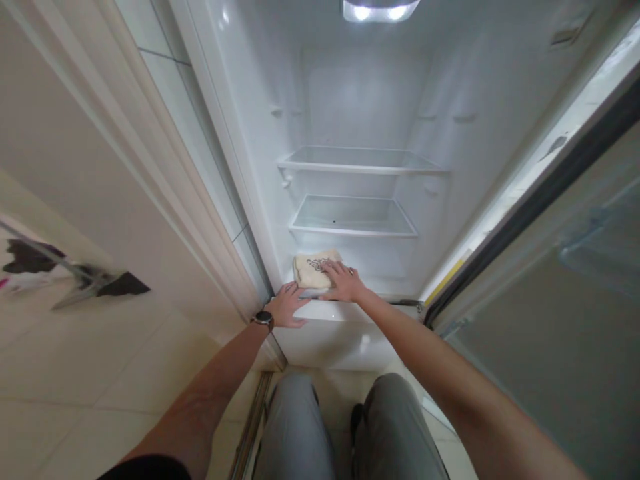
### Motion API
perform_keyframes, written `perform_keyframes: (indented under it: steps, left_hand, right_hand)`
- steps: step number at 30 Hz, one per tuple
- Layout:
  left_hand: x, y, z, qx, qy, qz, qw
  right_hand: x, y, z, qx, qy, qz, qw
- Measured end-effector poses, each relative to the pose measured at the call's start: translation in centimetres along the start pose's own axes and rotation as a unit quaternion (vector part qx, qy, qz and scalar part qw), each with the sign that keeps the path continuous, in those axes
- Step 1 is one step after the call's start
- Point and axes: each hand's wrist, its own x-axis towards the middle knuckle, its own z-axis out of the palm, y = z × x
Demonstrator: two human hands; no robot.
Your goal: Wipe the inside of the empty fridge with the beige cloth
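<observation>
Nearest, two grey-trousered knees (297,427) face the white front panel (325,343) below the refrigerator opening. The left hand (287,305), with a dark round-faced wristwatch (263,321) at its wrist, rests on that panel's upper edge, fingers spread and gripping nothing; its fingertips lie just beside the cloth's front left corner, and whether they touch it I cannot tell. The right hand (343,281) lies with loosely spread fingers over the right part of the folded cloth (306,272), apparently pressing rather than grasping, though its underside is hidden. A sideways push from that palm could unfold the layers or slide the bundle over the front edge, since it sits close to the lip; leaning hard on the left hand might make that palm slip on the smooth panel. The cloth sits at the left front of the refrigerator's floor: cream, soft-looking, folded into a thick pad, with a dark curly print on top. Behind and above it come the lower glass shelf (355,217), the upper glass shelf (365,157) and, farthest up, the lit lamp (381,11).
</observation>
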Motion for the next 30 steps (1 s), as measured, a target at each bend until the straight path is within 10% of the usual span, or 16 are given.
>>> perform_keyframes:
  steps: [5, 14, 22, 30]
  left_hand:
    - [0.0, -0.2, -0.1, -0.001, 0.008, 0.011, 1.0]
    - [-0.2, -0.1, 0.2, 0.01, 0.004, 0.001, 1.0]
    - [-0.6, -0.4, 0.0, -0.011, 0.015, -0.004, 1.0]
    - [3.1, 5.0, -1.4, -0.044, 0.094, 0.099, 0.99]
  right_hand:
    - [-3.6, 6.0, 0.9, -0.045, 0.076, 0.17, 0.982]
    - [-2.9, 8.9, 2.1, -0.116, 0.018, -0.019, 0.993]
    - [-2.5, 9.6, 1.9, -0.073, 0.04, -0.022, 0.996]
    - [-2.4, 9.7, 2.2, -0.08, 0.072, -0.05, 0.993]
